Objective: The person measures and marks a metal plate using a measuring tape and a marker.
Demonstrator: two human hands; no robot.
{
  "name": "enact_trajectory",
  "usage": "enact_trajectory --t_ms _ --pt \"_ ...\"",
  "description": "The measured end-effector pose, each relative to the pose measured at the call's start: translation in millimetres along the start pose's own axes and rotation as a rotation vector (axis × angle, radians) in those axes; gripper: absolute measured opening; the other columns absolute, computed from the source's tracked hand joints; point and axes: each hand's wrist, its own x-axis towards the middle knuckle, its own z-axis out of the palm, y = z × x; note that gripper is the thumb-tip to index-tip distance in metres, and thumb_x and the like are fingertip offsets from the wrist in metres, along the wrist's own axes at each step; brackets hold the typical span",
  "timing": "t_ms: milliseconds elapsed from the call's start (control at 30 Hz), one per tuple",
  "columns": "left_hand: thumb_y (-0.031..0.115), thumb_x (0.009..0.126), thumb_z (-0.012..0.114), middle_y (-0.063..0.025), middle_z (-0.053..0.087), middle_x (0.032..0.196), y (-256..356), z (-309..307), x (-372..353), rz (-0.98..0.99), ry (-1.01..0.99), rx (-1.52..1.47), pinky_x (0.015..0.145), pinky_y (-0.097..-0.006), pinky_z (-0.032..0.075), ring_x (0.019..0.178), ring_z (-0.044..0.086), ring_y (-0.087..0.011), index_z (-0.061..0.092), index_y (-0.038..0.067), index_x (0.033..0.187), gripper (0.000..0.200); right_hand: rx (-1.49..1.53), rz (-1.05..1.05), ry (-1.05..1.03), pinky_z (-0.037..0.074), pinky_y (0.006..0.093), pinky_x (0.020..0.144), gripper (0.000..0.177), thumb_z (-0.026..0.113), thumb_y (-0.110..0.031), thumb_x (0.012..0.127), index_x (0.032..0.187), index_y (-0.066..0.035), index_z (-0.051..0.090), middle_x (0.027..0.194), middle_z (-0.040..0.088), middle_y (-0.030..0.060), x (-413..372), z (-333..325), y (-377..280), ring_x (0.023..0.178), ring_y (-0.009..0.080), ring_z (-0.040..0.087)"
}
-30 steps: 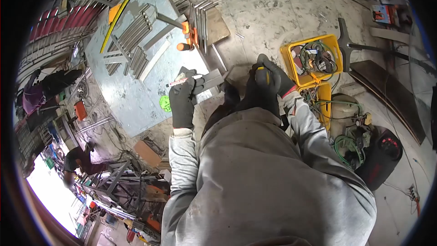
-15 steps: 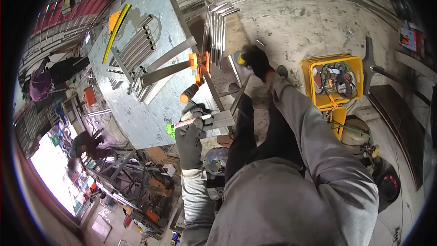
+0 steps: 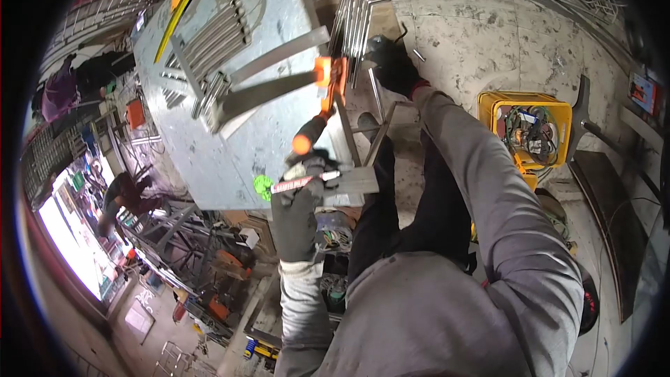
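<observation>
My left hand (image 3: 299,204), in a dark glove, grips a flat metal piece (image 3: 354,181) and a white-and-red marker (image 3: 304,181) at the near edge of the metal work table (image 3: 265,136). My right hand (image 3: 391,64), also gloved, is stretched out to the far side and rests on a bundle of bent metal rods (image 3: 359,17) leaning by the table's corner; whether it still holds the yellow-handled tool is hidden. An orange clamp (image 3: 326,94) pins a metal bar (image 3: 269,92) to the table between both hands.
Several steel tubes (image 3: 216,35) and a yellow level (image 3: 183,3) lie on the table. A yellow crate (image 3: 529,127) of cables stands on the concrete floor at right. Another person (image 3: 125,195) crouches at far left. Metal frames and clutter sit below the table.
My right hand swung from in front of my body out to the rods at the table's far corner. My left hand kept its grip while the view shifted over the table.
</observation>
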Motion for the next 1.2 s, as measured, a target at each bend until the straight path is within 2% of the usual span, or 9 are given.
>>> enact_trajectory --t_ms 67,133,233,267,400,467,667,1000,1200 --pt "-0.012 0.081 0.061 -0.0214 0.066 0.114 0.6 1.2 -0.4 0.194 0.002 0.149 0.088 -0.0423 0.055 0.102 0.065 -0.0359 0.07 0.0 0.121 0.043 0.1 0.039 0.207 0.045 0.045 0.114 0.047 0.072 -0.019 0.09 0.136 -0.01 0.068 0.144 0.063 0.0151 -20.2 -13.0 -17.6 0.138 0.0351 0.055" --pt "0.016 0.105 0.066 -0.0025 0.072 0.099 4.7 -7.9 12.8 0.945 0.1 0.664 0.065 -0.0235 0.045 0.07 0.06 -0.0096 0.071 -0.002 0.119 0.023 0.454 0.196 0.186 0.051 0.0401 0.106 0.046 0.071 -0.026 0.098 0.141 -0.009 0.065 0.14 0.066 0.011 -47.1 -53.7 -49.7 0.128 0.0299 0.064" --pt "0.02 0.109 0.062 -0.0095 0.076 0.098 31.9 -14.3 5.4 0.2 -0.262 -0.881 0.075 -0.0276 0.049 0.081 0.065 -0.0129 0.071 -0.004 0.118 0.028 0.813 0.465 -0.023 0.055 0.0438 0.103 0.042 0.071 -0.024 0.099 0.137 -0.007 0.066 0.13 0.07 0.015 -102.5 -75.7 -71.4 0.121 0.0357 0.067" --pt "0.025 0.111 0.058 -0.0109 0.077 0.101 38.0 -29.3 1.0 0.306 -0.184 -0.63 0.076 -0.0283 0.051 0.083 0.068 -0.0136 0.069 -0.005 0.12 0.034 1.42 0.858 -0.049 0.059 0.0406 0.092 0.041 0.069 -0.028 0.104 0.137 -0.004 0.064 0.12 0.073 0.0115 -109.5 -121.2 -105.7 0.107 0.0272 0.071" --pt "0.031 0.112 0.054 -0.0186 0.075 0.109 22.5 -84.8 -10.5 0.306 0.107 -0.89 0.094 -0.0361 0.059 0.1 0.074 -0.0266 0.062 -0.005 0.126 0.04 1.644 0.968 -0.132 0.057 0.0317 0.08 0.047 0.062 -0.035 0.11 0.143 -0.003 0.058 0.12 0.072 0.0109 -153.9 -190.1 -170.6 0.094 0.0172 0.069" --pt "0.026 0.113 0.048 -0.0237 0.07 0.12 -6.6 -116.2 -7.2 0.429 -0.125 -1.25 0.107 -0.0469 0.058 0.117 0.07 -0.0399 0.058 -0.007 0.124 0.036 1.778 0.937 -0.121 0.057 0.0307 0.078 0.05 0.062 -0.039 0.109 0.142 -0.001 0.058 0.119 0.073 0.0122 -161.4 -202.8 -185.9 0.092 0.0163 0.069" --pt "0.031 0.11 0.056 -0.0179 0.069 0.117 -68.7 -155.9 10.2 0.283 -0.157 -1.062 0.093 -0.0402 0.061 0.107 0.072 -0.0311 0.059 -0.005 0.129 0.041 1.623 0.98 -0.106 0.057 0.0291 0.072 0.045 0.06 -0.042 0.11 0.131 -0.003 0.064 0.102 0.072 0.0056 -137.7 -218.1 -231.6 0.084 0.0162 0.069" --pt "0.028 0.106 0.063 -0.0134 0.07 0.12 -56.3 -127.8 -1.9 0.291 -0.114 -0.863 0.093 -0.034 0.058 0.114 0.07 -0.0258 0.059 -0.003 0.134 0.042 1.282 0.943 -0.156 0.06 0.041 0.089 0.064 0.065 -0.056 0.103 0.134 0.0 0.062 0.124 0.068 0.0115 -108.0 -214.1 -235.5 0.107 0.0324 0.071" --pt "0.03 0.108 0.059 -0.0108 0.073 0.106 -61.1 -138.3 18.6 0.323 -0.121 -0.805 0.083 -0.0305 0.058 0.099 0.073 -0.0212 0.065 -0.003 0.128 0.039 1.308 0.846 -0.138 0.061 0.04 0.087 0.052 0.067 -0.045 0.104 0.13 0.0 0.064 0.123 0.068 0.0109 -108.1 -199.8 -224.6 0.103 0.0312 0.073"
